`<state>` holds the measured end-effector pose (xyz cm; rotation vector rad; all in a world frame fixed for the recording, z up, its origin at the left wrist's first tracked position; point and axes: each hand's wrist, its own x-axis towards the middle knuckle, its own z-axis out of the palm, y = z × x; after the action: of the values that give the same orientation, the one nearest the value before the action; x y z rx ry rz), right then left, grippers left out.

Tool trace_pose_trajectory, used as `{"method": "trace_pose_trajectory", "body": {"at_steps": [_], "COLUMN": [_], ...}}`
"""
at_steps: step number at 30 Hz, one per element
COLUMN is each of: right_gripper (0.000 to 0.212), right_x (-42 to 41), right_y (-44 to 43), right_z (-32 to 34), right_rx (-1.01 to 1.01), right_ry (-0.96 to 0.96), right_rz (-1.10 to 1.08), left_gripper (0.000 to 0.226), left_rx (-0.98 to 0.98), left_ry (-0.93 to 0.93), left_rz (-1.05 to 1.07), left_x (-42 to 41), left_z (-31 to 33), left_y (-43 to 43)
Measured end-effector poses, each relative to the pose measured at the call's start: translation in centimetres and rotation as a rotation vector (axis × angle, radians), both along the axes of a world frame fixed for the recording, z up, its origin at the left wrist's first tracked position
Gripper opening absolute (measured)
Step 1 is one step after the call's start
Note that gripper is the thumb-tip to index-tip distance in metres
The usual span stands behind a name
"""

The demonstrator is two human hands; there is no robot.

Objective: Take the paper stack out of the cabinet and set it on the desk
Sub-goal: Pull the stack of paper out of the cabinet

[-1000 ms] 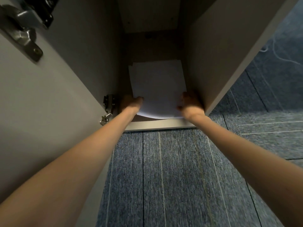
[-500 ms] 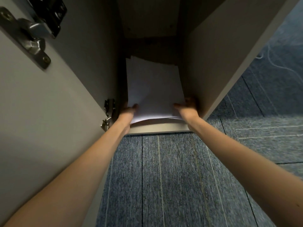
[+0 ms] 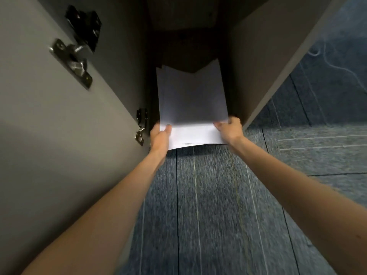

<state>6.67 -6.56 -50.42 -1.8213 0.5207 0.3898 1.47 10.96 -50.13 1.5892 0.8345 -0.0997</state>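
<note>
Our left hand (image 3: 159, 135) and right hand (image 3: 230, 130) pinch the near corners of the thin, smooth white paper stack (image 3: 191, 100), its long axis pointing into the dark cabinet (image 3: 264, 56).

The paper stack (image 3: 191, 100) is showing as plain white sheets, slightly fanned at the far left corner. Its far end is reaching into the dark cabinet (image 3: 264, 62), while its near edge is hanging out past the opening, above the floor. The far edge is dipping in the middle, probably sagging. It is tilting, near end lower.
</note>
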Motion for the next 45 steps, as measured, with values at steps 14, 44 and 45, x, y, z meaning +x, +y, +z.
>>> {"method": "trace_pose_trajectory", "body": {"at_steps": [14, 44, 45], "right_gripper": [0.039, 0.037, 0.036], "right_x": [-12.7, -29.9, -29.2], "right_y": [-2.9, -12.5, -12.9], "right_z": [26.0, 70.1, 71.1], "right_rx": [0.038, 0.236, 0.233], "right_ry": [0.233, -0.035, -0.06], "right_rz": [-0.047, -0.093, -0.099], "left_gripper": [0.04, 0.048, 0.048], "left_rx": [-0.084, -0.043, -0.047], "left_ry": [0.141, 0.006, -0.025], "left_rz": [-0.142, -0.538, -0.551], "left_x": [-11.8, -24.9, -24.2], "left_z": [24.9, 69.8, 70.9], "left_y": [-2.0, -6.0, -6.5]}}
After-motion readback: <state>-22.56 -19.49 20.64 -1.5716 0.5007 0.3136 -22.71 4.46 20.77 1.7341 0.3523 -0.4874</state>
